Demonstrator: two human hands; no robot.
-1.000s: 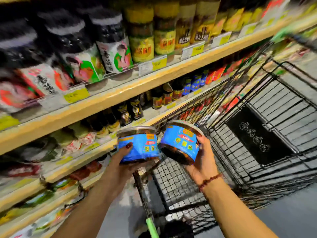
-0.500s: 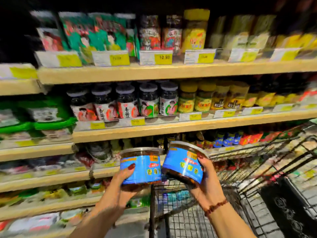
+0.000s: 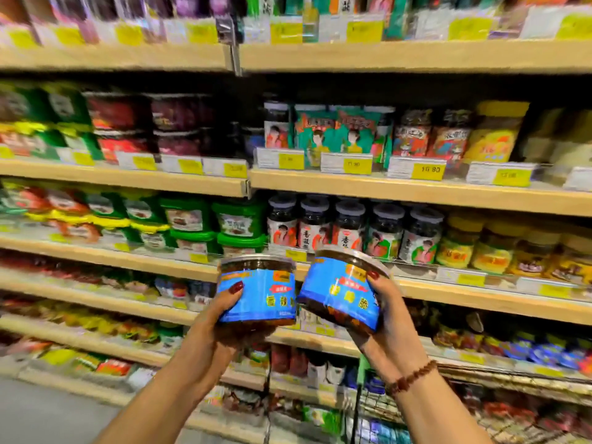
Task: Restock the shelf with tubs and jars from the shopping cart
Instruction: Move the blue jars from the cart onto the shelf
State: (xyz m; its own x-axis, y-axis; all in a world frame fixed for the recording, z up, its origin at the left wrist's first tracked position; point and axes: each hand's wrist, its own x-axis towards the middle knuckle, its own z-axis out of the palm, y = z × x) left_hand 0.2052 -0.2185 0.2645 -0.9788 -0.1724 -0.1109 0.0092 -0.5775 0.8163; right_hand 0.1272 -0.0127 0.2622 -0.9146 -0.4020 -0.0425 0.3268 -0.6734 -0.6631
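While I hold both up in front of the shelves, the left tub [image 3: 256,291] sits nearly upright and the right tub [image 3: 339,293] leans with its top tipped to the right. Each is a short round clear tub with a clear lid, a wide blue label bearing yellow characters and a small red patch, and dark reddish-brown filling showing above and below the label. Their lower edges come very close; I cannot tell whether they touch. My left hand [image 3: 217,328] grips the left tub from below, thumb pressed on the label, fingers curled under the base. My right hand [image 3: 387,322] grips the right tub from its right side, thumb near the lid, with a bracelet [image 3: 413,376] on the wrist. Behind the tubs runs a wooden shelf [image 3: 480,294] carrying jars [image 3: 349,225] with dark lids, with green boxes [image 3: 237,222] to the left. A blurred wire cart [image 3: 374,408] shows at the bottom.
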